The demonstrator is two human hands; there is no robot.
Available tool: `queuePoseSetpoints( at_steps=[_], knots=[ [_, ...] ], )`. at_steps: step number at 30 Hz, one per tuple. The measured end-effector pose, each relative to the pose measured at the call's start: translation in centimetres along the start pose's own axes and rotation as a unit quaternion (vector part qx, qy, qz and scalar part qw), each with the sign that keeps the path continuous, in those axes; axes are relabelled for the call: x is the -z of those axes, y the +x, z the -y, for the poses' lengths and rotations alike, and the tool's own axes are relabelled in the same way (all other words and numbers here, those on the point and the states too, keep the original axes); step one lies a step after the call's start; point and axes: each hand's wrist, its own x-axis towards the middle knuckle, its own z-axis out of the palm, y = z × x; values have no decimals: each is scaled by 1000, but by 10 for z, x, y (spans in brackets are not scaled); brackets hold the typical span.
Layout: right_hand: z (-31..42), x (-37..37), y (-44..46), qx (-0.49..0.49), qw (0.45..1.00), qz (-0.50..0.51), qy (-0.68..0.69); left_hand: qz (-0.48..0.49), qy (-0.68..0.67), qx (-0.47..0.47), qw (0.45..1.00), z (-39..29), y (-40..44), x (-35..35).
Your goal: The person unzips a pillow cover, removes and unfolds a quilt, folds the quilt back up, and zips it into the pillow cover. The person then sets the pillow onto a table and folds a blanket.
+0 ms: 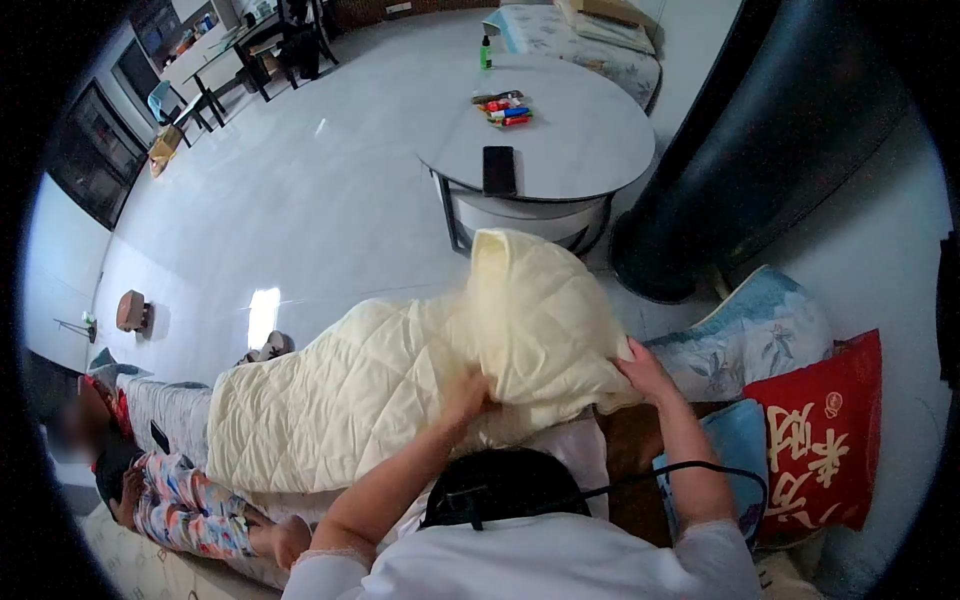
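Quilt (330,400), cream and diamond-stitched, is lying lengthwise along the seat cover (170,390), with its near end bunching up between the wearer's two hands. The right hand (648,372) is pinching that end at its side, thumb on top and fingers tucking under the fabric. The left hand (466,395) is pressing into the folds at the other side, fingers apparently curling, but blur is hiding them, so I cannot tell how firmly they are closing. The hands are holding well apart, probably because a padded piece this wide would be sagging in the middle if only one point were bearing it; the raised part is puffing up into a hollow, rounded hump. The rest is resting flat, its weight seemingly being borne by the seat. Beside the right arm, a blue cloth (735,435) and a red cushion (820,440) are lying close together, with a floral pillow (745,350) sitting just beyond. Past the quilt, a round table (590,130) is bearing a dark tablet-like object (498,172). At the far left, another person in patterned trousers (190,505) is reclining beside the quilt, one bare foot (290,540) pointing towards the wearer's left arm.
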Motion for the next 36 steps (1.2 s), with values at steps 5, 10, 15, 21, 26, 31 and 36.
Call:
queuePoseSetpoints(
  at_steps=[5, 10, 15, 21, 26, 31, 36],
  knots=[
    [22, -9, -48, -8, 999, -46, 26, -103, 81, -238, 962, -9, 62, 22],
    [44, 30, -131, 8, 993, -79, 89, 8, 136, -172, 976, -55, 7, -25],
    [9, 55, -139, -111, 969, 23, -220, 59, 190, -105, 974, -45, -27, -68],
    [91, 8, -18, 233, 944, -174, -155, 73, 169, -110, 977, -40, -31, -78],
    [114, -103, 49, 345, 889, -15, -300, 16, 185, -142, 972, -26, -34, -59],
    [109, -132, 38, 311, 771, -93, -548, -156, 106, -111, 976, -52, -122, 35],
    [116, -135, 20, 364, 776, -54, -512, -705, 244, -87, 660, 56, -180, 187]
  ],
)
